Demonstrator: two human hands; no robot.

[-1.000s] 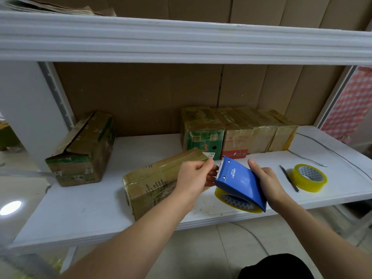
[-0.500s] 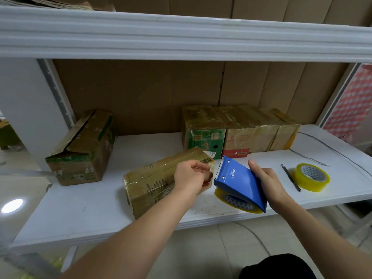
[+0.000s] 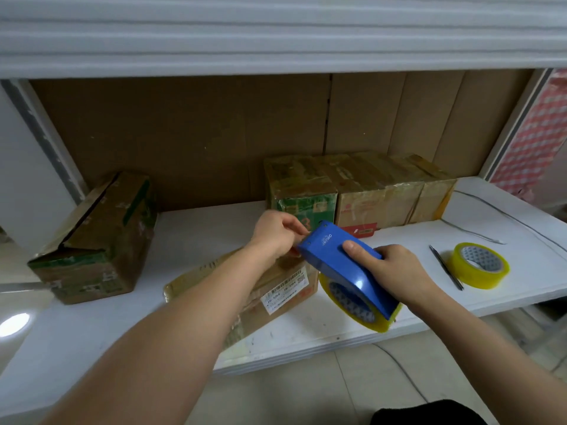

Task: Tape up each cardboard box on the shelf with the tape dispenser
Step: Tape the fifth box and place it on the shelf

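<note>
White shelf (image 3: pixel 196 228), cardboard backing (image 3: pixel 184 133)

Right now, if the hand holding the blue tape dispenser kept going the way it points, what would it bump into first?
Probably the left hand, whose fingers sit right at the tape dispenser's front end. Beyond it stands the green-printed box. The right hand points up-left; depth is uncertain.

The right hand (image 3: pixel 395 271) grips the blue tape dispenser (image 3: pixel 343 265) from above, its yellow-edged roll hanging below at the front edge of the white shelf (image 3: pixel 196 228). The left hand (image 3: pixel 276 233) pinches at the dispenser's far end, over the labelled cardboard box (image 3: pixel 276 289). A spare tape roll (image 3: pixel 480 265) lies to the right beside a pen (image 3: pixel 446 266), an open-topped box (image 3: pixel 98 237) to the left, and a row of taped boxes (image 3: pixel 359 191) behind.
</note>
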